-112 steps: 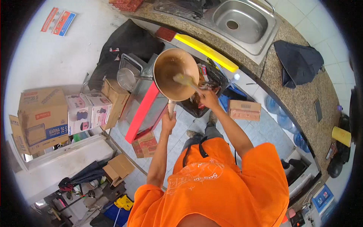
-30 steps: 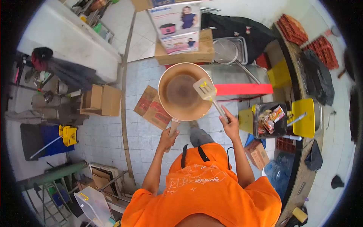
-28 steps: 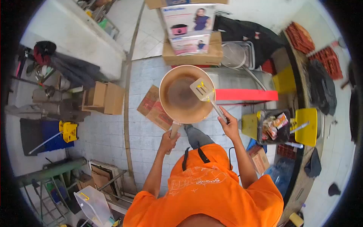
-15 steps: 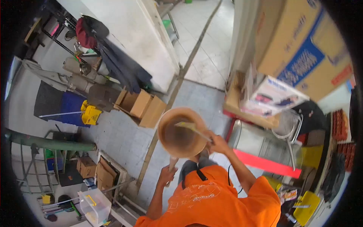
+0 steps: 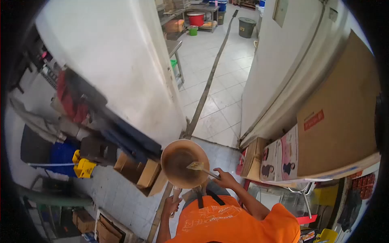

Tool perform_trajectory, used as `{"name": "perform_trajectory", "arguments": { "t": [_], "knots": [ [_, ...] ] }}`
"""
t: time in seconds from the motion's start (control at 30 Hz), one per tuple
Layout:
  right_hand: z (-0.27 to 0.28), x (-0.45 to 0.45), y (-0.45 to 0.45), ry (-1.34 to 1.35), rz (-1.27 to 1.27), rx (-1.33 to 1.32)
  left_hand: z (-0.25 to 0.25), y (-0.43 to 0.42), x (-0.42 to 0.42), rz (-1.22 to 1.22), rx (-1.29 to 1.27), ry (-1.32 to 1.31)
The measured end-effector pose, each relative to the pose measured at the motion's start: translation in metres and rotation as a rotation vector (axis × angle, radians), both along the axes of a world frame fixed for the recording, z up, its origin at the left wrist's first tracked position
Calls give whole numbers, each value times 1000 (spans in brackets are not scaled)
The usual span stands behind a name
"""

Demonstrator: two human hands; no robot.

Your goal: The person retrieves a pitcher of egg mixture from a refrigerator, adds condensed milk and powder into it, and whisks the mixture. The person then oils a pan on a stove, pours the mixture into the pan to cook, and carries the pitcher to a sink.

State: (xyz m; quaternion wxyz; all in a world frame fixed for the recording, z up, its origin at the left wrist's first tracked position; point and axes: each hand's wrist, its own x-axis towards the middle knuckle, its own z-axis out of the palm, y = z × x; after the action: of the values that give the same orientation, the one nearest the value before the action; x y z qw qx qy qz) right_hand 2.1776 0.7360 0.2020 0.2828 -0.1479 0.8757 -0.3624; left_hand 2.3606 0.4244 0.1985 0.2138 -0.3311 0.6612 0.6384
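Observation:
A round tan pan (image 5: pixel 178 162) with a browned inside is held out in front of the orange shirt. My left hand (image 5: pixel 173 205) is closed around its light handle, below the pan. My right hand (image 5: pixel 227 179) grips the handle of a slotted spatula (image 5: pixel 196 165), whose pale head with yellow bits lies over the right part of the pan. Whether the spatula touches the pan cannot be told.
A doorway opens ahead between a white door (image 5: pixel 109 60) and a white wall. Stacked cardboard boxes (image 5: pixel 336 121) stand on the right. An open carton (image 5: pixel 139 174) and a yellow mop wringer (image 5: pixel 83 165) are at the left. A grey bin (image 5: pixel 246 28) stands beyond.
The view has swung from the sink and bin area round to the doorway. Both hands still hold the pan and spatula. The spatula was over the pan in the earlier frames too.

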Motion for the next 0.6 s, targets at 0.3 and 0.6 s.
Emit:
{"name": "perform_trajectory", "arguments": {
  "t": [0.3,0.6],
  "knots": [
    [-5,-211,13,-77,-349,-100,-1,-7,-355,-231,242,-10],
    [16,-525,46,-109,-489,-103,15,12,-681,-251,201,32]
  ]
}}
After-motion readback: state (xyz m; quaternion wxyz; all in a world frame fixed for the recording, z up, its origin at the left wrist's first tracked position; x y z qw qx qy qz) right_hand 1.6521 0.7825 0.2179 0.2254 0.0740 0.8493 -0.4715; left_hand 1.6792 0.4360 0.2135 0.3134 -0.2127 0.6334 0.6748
